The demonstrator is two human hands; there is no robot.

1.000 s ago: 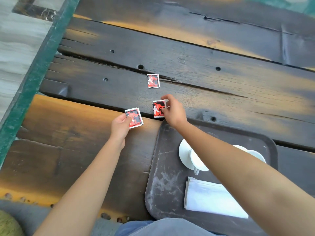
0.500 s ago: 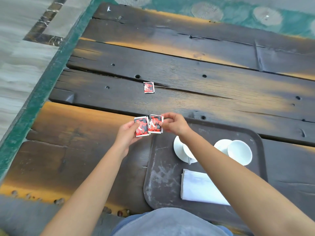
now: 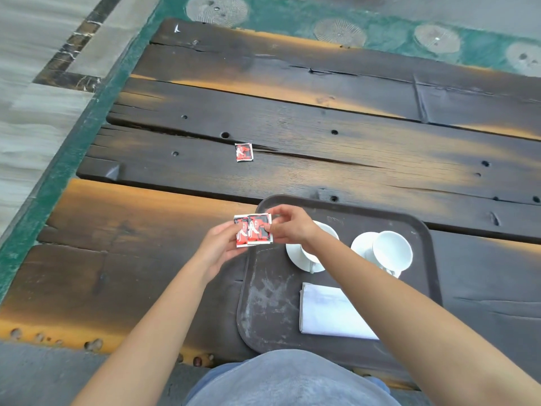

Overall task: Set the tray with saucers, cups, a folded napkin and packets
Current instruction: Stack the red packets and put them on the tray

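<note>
A: Both hands are pinching packets: the left hand [image 3: 218, 244] grips one packet [image 3: 240, 233], the right hand [image 3: 289, 225] grips another packet [image 3: 259, 230], overlapped between them, over the tray [image 3: 265, 291] edge.

B: Square the edges, I'd say, then lay them on bare tray below the hands, left of the napkin [image 3: 328, 313].

A: A third packet [image 3: 243, 152] lies on the surface beyond the hands.

Plank table [image 3: 322, 171]: tray [image 3: 263, 303], one packet [image 3: 243, 152].
</note>
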